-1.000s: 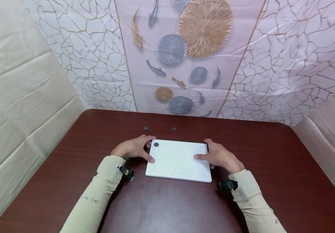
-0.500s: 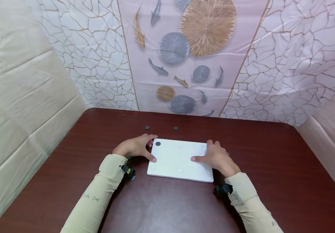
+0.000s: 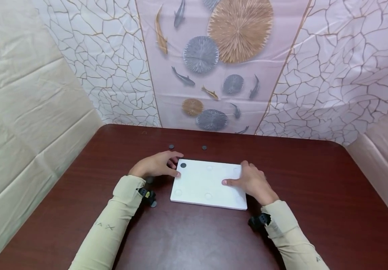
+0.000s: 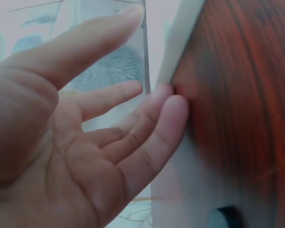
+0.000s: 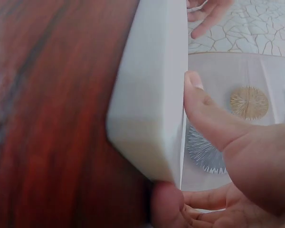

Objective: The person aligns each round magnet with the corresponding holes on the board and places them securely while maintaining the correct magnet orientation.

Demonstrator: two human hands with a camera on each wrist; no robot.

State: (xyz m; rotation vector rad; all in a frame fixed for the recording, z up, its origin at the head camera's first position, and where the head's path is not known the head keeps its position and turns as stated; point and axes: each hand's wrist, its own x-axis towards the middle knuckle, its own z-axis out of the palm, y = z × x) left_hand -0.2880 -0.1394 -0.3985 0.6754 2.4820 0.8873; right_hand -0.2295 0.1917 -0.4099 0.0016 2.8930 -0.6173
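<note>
A white rectangular board with shallow round recesses lies on the table, and a dark disc fills the recess at its far left corner. My right hand grips the board's right side, thumb on the top face and fingers at the edge; in the right wrist view the board's thick corner shows beside the thumb. At the left edge, my left hand has its fingers loosely spread. The left wrist view shows its fingertips right at the board's side, the palm holding nothing.
Two dark discs, one on the left and one on the right, lie behind the board. Another disc lies near the left wrist camera. Patterned cloth hangs behind the brown table, with pale cloth at both sides.
My left hand has shifted slightly away from me along the board's left edge, its thumb moving towards the far corner. My right thumb has slid a little inward over the board, which stays in place.
</note>
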